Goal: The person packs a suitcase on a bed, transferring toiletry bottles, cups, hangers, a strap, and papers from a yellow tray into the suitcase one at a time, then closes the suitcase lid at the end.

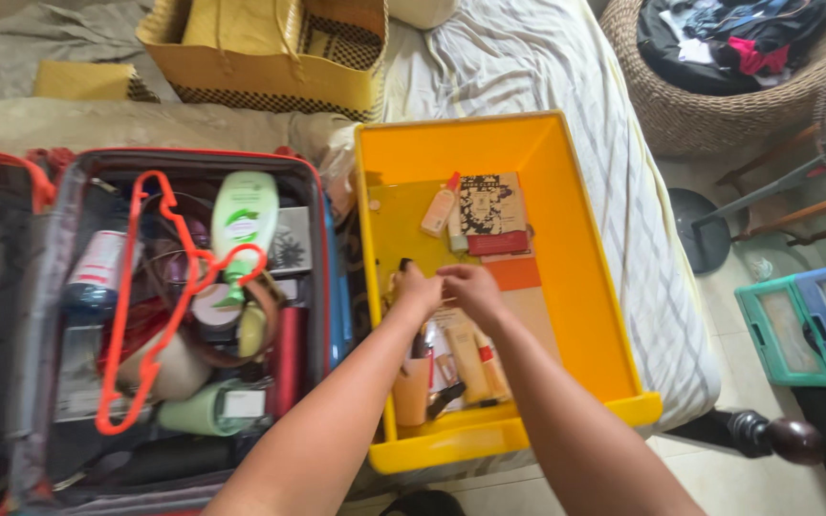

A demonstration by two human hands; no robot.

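Observation:
Both my hands meet inside a yellow plastic tray [585, 287] on the bed. My left hand [416, 290] is closed around a small dark item whose top shows by the fingers; what it is I cannot tell. My right hand [470, 285] touches it from the right, fingers pinched. Below my hands lie several tubes [475, 363] and small cosmetic items. Further back in the tray are a small pale bottle with a red cap [440, 208] and a patterned black-and-white packet [491, 205].
An open suitcase [59, 248] on the left holds an orange hanger [136, 315], a green lotion bottle [244, 220] and other toiletries. A yellow woven bag [270, 81] sits behind. A wicker basket of clothes [709, 105], a fan and teal boxes [805, 325] stand at right.

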